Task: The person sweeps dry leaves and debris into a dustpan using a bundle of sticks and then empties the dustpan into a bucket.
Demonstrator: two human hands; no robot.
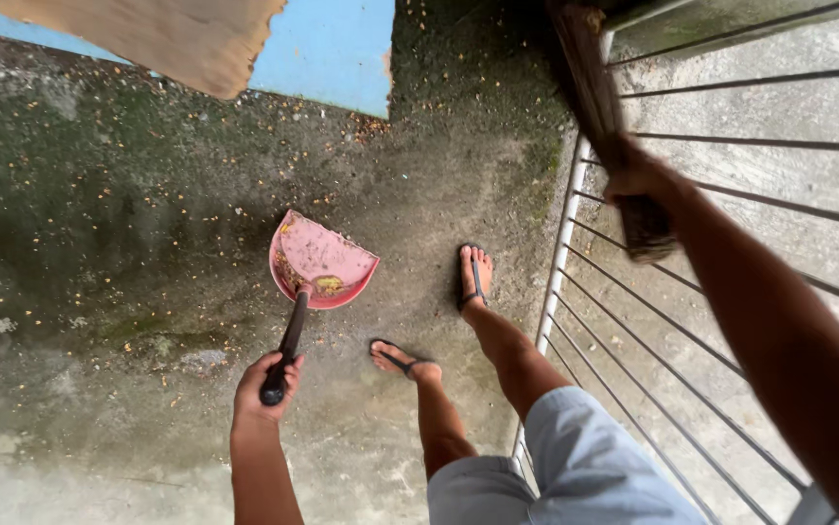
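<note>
A pink dustpan (322, 261) is held low at centre frame by its dark handle, gripped in the closed left hand (264, 389), its mouth kept level so the yellowish debris inside stays put. At upper right, a broom (599, 107) is clasped in the right hand (641, 177), raised beside the white metal railing (560, 243). A blue panel (327, 49) and torn brown cardboard (167, 39) are seen at top left; no labels are visible
</note>
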